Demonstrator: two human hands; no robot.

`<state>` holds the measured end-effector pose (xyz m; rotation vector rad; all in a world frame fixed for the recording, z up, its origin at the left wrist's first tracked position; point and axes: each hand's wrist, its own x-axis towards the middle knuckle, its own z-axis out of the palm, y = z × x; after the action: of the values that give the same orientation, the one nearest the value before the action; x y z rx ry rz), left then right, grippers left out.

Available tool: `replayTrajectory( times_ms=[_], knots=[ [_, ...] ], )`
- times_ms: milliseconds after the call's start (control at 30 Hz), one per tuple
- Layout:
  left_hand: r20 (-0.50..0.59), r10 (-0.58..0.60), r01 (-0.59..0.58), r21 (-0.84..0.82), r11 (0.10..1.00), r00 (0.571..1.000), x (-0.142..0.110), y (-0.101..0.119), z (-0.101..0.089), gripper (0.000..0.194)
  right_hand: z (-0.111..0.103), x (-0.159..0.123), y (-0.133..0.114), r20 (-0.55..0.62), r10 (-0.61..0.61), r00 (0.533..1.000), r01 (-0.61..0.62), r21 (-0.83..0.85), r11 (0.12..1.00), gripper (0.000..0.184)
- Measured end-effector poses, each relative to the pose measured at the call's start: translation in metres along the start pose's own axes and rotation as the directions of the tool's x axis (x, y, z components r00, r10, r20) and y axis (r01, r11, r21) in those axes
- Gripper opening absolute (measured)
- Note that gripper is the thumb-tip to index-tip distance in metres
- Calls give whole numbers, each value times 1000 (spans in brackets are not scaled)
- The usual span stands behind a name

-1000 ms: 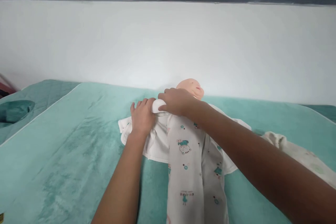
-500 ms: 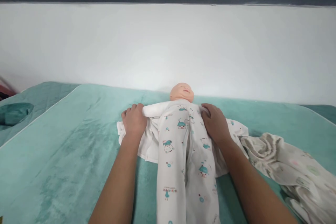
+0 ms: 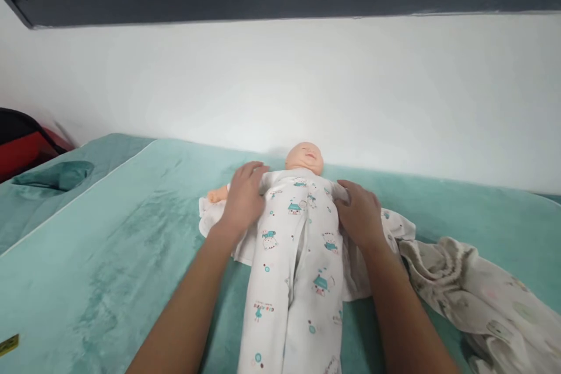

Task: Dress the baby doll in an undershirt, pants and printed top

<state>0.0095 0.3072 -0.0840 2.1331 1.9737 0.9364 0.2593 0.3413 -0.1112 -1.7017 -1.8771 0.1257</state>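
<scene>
A baby doll (image 3: 304,157) lies on its back on a teal padded mat (image 3: 109,257), head toward the wall. It wears a white romper (image 3: 293,251) printed with small teal figures. My left hand (image 3: 243,200) rests flat on the doll's left shoulder and sleeve, fingers stretched out. The doll's bare hand (image 3: 216,194) pokes out just beyond it. My right hand (image 3: 360,214) lies on the doll's other side, fingers together on the cloth, curled slightly; I cannot tell if it pinches the fabric.
A crumpled pale printed cloth (image 3: 477,298) lies on the mat to the right. A white wall (image 3: 280,87) rises right behind the doll's head. A teal pillow (image 3: 56,177) and a red and black object (image 3: 21,146) sit at far left.
My right hand left the doll's left shoulder and crossed to its right side. My left hand slid from the sleeve's end up onto the shoulder, uncovering the doll's bare hand.
</scene>
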Motion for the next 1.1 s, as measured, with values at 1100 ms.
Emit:
replayTrajectory(
  times_ms=[1100],
  knots=[
    [713,171,-503,284,816,680,66,142,60,29,-5,14,43,-14,218,976,-203,304,931,31]
  ],
)
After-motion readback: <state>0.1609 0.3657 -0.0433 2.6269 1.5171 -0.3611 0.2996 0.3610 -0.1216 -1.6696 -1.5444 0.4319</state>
